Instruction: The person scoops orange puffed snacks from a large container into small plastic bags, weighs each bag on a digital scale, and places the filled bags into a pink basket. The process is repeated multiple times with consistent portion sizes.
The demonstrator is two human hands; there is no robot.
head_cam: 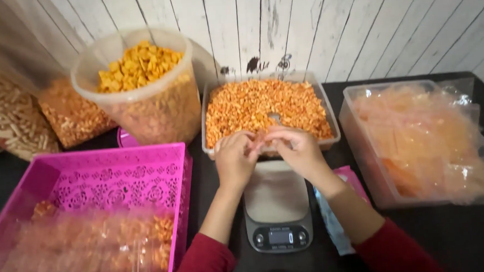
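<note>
My left hand (235,159) and my right hand (297,148) meet at the front rim of a clear tub (332,127) filled with small orange snack pieces. Between the fingertips both hands pinch a small clear plastic bag (260,143), mostly hidden by the fingers. A grey kitchen scale (277,208) sits just below my hands, its platform bare. Both forearms wear red sleeves.
A pink lattice basket (117,175) at the left holds several filled snack bags. Behind it stand a round clear tub of yellow crackers (140,80) and bags of other snacks (9,118). A clear bin of empty plastic bags (424,137) is at the right.
</note>
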